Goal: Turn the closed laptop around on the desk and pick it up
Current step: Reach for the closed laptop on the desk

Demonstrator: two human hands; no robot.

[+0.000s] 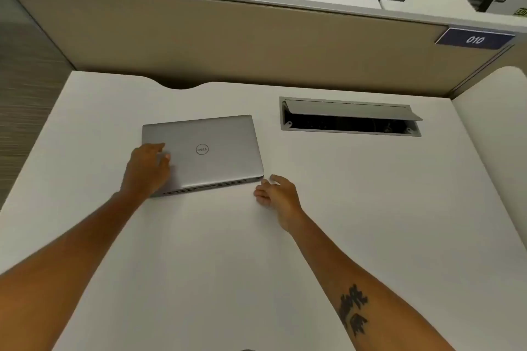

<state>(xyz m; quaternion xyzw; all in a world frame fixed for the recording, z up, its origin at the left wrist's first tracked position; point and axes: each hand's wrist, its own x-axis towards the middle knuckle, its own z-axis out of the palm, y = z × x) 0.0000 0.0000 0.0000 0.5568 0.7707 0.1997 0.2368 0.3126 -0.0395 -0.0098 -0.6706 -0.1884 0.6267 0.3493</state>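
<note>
In the head view, a closed silver laptop (204, 152) lies flat on a white desk (342, 208), a little left of the middle. Its lid carries a round logo, and the logo reads upside down from the camera. The edge with the long vent slots faces the person. The laptop sits slightly turned, so its near right corner points toward the right hand.

The left hand (147, 168) rests on the near left part of the lid. The fingers (165, 157) are spread loosely over the surface and the palm covers the left corner. It presses on top and does not clamp the edge, so the grip is open.

The right hand (275, 194) is on the desk just beside the near right corner of the laptop. Its fingers are half curled and hold nothing. I cannot tell if the fingertips touch the corner.

Behind the laptop to the right, a grey cable box (350, 117) is set into the desk with its flap lifted. A beige partition (228, 45) stands behind the desk, with a blue plate (474, 38) reading 010.
</note>
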